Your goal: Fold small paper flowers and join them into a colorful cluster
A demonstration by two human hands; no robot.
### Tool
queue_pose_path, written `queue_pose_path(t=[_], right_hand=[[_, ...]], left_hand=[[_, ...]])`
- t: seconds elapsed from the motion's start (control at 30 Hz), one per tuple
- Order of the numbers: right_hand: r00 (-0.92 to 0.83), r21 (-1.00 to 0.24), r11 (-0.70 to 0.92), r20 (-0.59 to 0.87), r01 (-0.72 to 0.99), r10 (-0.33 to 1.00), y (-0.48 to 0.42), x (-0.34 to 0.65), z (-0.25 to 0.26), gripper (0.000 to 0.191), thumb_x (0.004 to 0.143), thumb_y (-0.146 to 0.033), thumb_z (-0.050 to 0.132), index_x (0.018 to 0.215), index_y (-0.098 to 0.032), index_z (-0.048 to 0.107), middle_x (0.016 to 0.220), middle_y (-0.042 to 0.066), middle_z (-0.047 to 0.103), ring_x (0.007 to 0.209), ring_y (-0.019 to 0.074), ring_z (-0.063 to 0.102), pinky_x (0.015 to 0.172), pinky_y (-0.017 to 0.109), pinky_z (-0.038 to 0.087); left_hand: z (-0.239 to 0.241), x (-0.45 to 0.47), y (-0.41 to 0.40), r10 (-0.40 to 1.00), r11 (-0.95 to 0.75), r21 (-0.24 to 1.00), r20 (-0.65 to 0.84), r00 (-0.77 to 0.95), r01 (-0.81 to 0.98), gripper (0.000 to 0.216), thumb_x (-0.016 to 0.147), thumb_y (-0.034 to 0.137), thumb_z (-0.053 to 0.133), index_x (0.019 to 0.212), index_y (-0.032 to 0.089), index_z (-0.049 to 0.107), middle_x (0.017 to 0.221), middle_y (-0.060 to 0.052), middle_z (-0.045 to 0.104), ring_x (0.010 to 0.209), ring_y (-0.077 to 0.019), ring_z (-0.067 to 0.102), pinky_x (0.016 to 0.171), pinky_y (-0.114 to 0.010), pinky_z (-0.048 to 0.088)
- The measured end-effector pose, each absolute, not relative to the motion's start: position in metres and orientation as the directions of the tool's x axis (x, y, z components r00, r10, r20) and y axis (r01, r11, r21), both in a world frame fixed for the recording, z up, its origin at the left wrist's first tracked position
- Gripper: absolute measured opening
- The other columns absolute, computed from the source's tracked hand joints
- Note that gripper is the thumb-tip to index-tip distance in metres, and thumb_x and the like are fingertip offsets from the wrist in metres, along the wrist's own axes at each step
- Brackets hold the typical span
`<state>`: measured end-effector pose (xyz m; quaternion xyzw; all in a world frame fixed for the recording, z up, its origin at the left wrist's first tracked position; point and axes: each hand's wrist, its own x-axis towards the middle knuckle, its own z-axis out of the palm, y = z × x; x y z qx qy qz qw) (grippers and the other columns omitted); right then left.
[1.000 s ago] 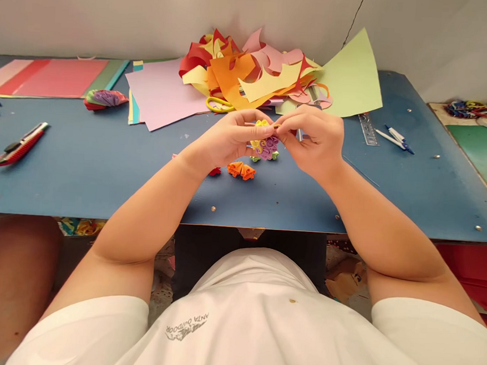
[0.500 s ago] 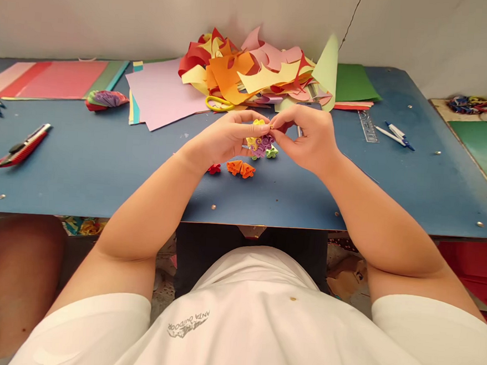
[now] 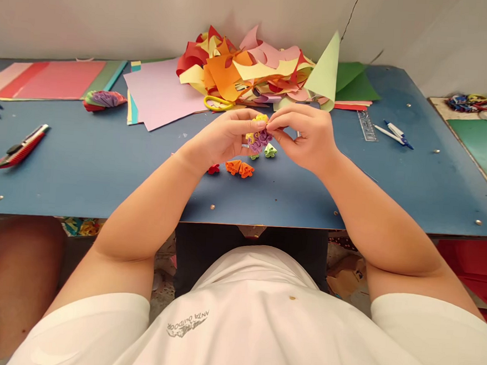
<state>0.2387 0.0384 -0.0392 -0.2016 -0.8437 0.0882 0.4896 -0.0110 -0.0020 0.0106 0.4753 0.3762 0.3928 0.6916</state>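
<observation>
Above the blue table (image 3: 292, 200), my left hand (image 3: 225, 137) is closed around a cluster of curled paper flowers (image 3: 259, 142), yellow on top and purple below. My right hand (image 3: 303, 134) pinches at the cluster's upper right edge, thumb and forefinger together; its fingertips hide what exactly they grip. Just beneath the hands lie orange paper flowers (image 3: 239, 168), a red paper flower (image 3: 214, 169) partly behind my left wrist, and a light green paper flower (image 3: 271, 150).
Colourful paper scraps (image 3: 243, 66) are heaped by the wall, with yellow-handled scissors (image 3: 219, 103) at their front. A red utility knife (image 3: 18, 147) lies left; pens (image 3: 395, 134) and a clear ruler (image 3: 367, 126) lie right. Another person's bare limb (image 3: 24, 278) shows lower left.
My right fingers have closed in against the flower cluster, the other fingers curling nearer the thumb. The left hand keeps its hold. The whole view has shifted very slightly.
</observation>
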Motion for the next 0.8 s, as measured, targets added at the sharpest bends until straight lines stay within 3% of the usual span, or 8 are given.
queue_pose_path(t=[0.13,0.3,0.37,0.5,0.8], right_hand=[[-0.454,-0.296,0.91,0.795,0.289,0.403,0.038,0.239,-0.04,0.023,0.122,-0.04,0.072,0.117,-0.037,0.094,0.122,0.005,0.097,0.106,0.0281,0.091,0.099,0.051,0.077],[-0.415,-0.265,0.929,0.838,0.257,0.354,0.037,0.235,-0.042,0.01,0.116,-0.037,0.075,0.114,-0.035,0.084,0.107,0.002,0.092,0.09,0.0236,0.086,0.085,0.044,0.074],[-0.407,-0.286,0.925,0.836,0.252,0.369,0.036,0.233,-0.043,0.002,0.111,-0.037,0.078,0.112,-0.034,0.079,0.102,0.0,0.09,0.085,0.0229,0.083,0.081,0.043,0.072],[-0.373,-0.401,0.871,0.79,0.284,0.486,0.031,0.228,-0.045,0.013,0.106,-0.04,0.086,0.106,-0.033,0.076,0.101,0.001,0.089,0.085,0.0233,0.082,0.082,0.044,0.073],[-0.33,-0.428,0.868,0.805,0.253,0.493,0.032,0.228,-0.044,0.006,0.109,-0.033,0.083,0.107,-0.034,0.088,0.105,0.002,0.091,0.096,0.0252,0.086,0.083,0.043,0.074]], left_hand=[[0.013,-0.011,-0.002,0.913,0.235,0.954,-0.15,0.38,-0.188,0.042,0.086,0.036,0.118,0.099,0.022,0.081,0.09,0.001,0.081,0.085,-0.0141,0.08,0.093,-0.034,0.071],[0.012,-0.009,-0.004,0.909,0.252,0.952,-0.17,0.38,-0.176,0.039,0.093,0.033,0.115,0.102,0.021,0.079,0.093,0.001,0.082,0.085,-0.0135,0.082,0.093,-0.035,0.07],[0.011,-0.009,-0.004,0.904,0.267,0.947,-0.182,0.388,-0.179,0.039,0.093,0.031,0.115,0.102,0.021,0.078,0.094,0.001,0.084,0.084,-0.0129,0.082,0.089,-0.033,0.069],[0.009,-0.009,-0.003,0.892,0.276,0.944,-0.181,0.414,-0.182,0.043,0.092,0.032,0.116,0.1,0.021,0.075,0.093,0.0,0.085,0.083,-0.0132,0.084,0.086,-0.032,0.069],[0.003,-0.012,0.001,0.913,0.22,0.956,-0.131,0.385,-0.196,0.041,0.094,0.033,0.116,0.103,0.023,0.078,0.096,0.0,0.086,0.09,-0.0162,0.087,0.096,-0.036,0.072]])
